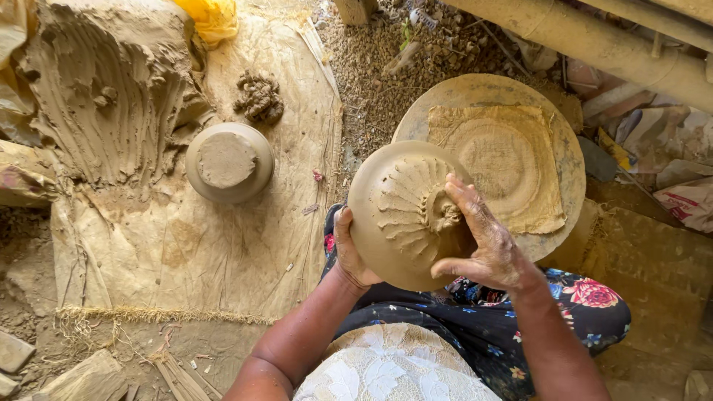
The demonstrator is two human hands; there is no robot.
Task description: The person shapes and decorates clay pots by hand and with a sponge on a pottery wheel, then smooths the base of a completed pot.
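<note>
The pot (405,215) is wet clay, held upside down over the person's lap so its base faces up, where folded ridges of clay run in to a small knot at the centre. The left hand (349,256) cups the pot's rounded wall from below and behind, its grip spread open against the clay, which looks meant to carry the weight without denting the soft side. The right hand (483,241) lies over the pot's base, fingers (464,194) pressed at the knot and thumb hooked on the rim edge; its grip is closed on the pot, apparently to pinch the ridges together.

Just beyond the pot, partly hidden by it, sits a round wheel (553,134) with a square cloth (505,160) on it, probably there to stop clay sticking. Left of the pot, well apart, a second pot (229,162) stands on a sheet (223,252) spread over the floor. Farther left of the pot rises a big clay heap (111,89) scored with finger gouges, and a small clay lump (258,96) lies beside it
</note>
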